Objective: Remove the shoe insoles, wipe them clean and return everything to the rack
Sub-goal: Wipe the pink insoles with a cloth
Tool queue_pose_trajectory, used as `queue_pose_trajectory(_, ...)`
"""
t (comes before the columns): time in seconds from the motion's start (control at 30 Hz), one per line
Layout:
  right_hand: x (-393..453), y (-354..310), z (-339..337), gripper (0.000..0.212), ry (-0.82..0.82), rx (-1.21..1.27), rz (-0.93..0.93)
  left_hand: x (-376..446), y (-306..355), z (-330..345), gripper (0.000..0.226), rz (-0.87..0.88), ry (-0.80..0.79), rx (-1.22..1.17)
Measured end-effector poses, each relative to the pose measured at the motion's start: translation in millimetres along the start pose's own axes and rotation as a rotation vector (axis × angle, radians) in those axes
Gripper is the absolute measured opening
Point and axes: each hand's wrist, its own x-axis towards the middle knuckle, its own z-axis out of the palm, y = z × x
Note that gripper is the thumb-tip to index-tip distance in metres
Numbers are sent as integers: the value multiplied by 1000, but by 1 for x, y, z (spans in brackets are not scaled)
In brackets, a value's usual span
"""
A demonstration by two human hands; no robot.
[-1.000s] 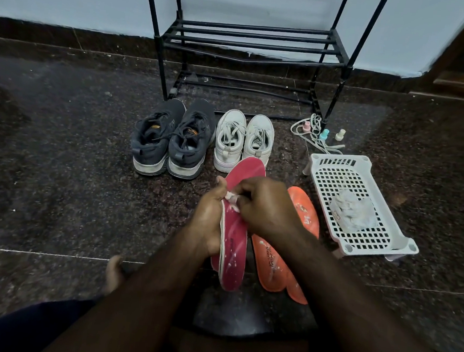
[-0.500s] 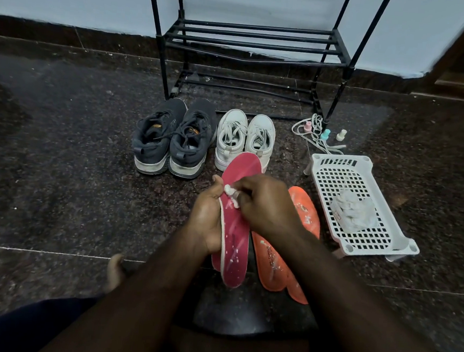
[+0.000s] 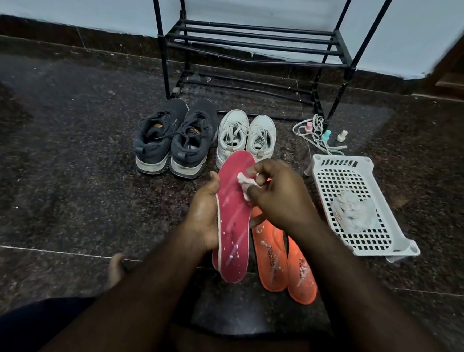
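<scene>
Single head-worn wide-angle view, looking forward and steeply down from above the seated person's lap toward the black shoe rack (image 3: 252,42), which stands against the wall at the top centre of the frame. The floor in front of the rack fills the middle ground, and both forearms enter from the bottom edge, nearest the lens and well in front of the rack. Wide-angle distortion bows the rack's uprights outward; there is no second view, so no overlap can be given.
</scene>
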Motion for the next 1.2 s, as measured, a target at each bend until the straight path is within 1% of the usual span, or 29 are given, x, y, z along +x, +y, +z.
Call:
queue_pose_trajectory(0.1,-2,-1,1,19,-13,-182,-99,-2,-1,3,69,-5,9,7)
queue_pose_trajectory(0.2,-2,-4,6,20,-101,-308,-168,-4,-3,5,66,-13,32,38)
queue_pose_trajectory(0.27,-6,-6,13,26,-134,-307,-202,-2,-5,4,72,-21,46,35)
queue_pose_trajectory(0.33,-11,-7,21,30,-137,-266,-193,0,-6,2,72,-30,71,4)
queue_pose_trajectory(0.43,-13,-5,29,29,-97,-293,-194,2,-6,0,71,-21,81,-35)
queue_pose_trajectory(0.53,-9,-2,29,16,-9,-435,-209,0,-8,3,68,-31,65,-18)
queue_pose_trajectory(0.6,-4,2,26,16,46,-465,-191,-1,-11,7,65,-41,68,11)
queue_pose_trajectory(0.63,-2,2,24,18,45,-467,-170,-2,-12,8,66,-43,74,19)
queue_pose_trajectory(0.67,-3,1,24,21,24,-462,-156,-1,-13,7,66,-43,79,20)
queue_pose_trajectory(0.73,-9,-4,27,29,-73,-428,-147,-1,-11,7,69,-45,89,15)
queue_pose_trajectory(0.8,-17,-11,32,27,-180,-419,-145,-1,-9,5,74,-56,107,1)
queue_pose_trajectory(0.83,-19,-13,33,25,-202,-406,-140,-1,-8,5,76,-57,107,-5)
queue_pose_trajectory(0.9,-16,-12,28,21,-156,-362,-122,-2,-8,6,78,-31,90,-20)
queue_pose_trajectory(0.97,-11,-8,23,19,-15,-345,-115,-3,-9,8,77,-3,69,-39)
queue_pose_trajectory(1.0,-10,-6,23,19,28,-352,-109,-3,-11,9,74,8,74,-39)
queue_pose_trajectory(1.03,-9,-5,24,19,20,-374,-94,-3,-11,9,72,8,76,-37)
queue_pose_trajectory(1.07,-9,-6,28,20,-25,-399,-82,-2,-11,8,73,0,82,-37)
queue_pose_trajectory(1.2,-16,-14,31,16,-248,-361,-47,-3,-6,6,86,-29,95,-13)
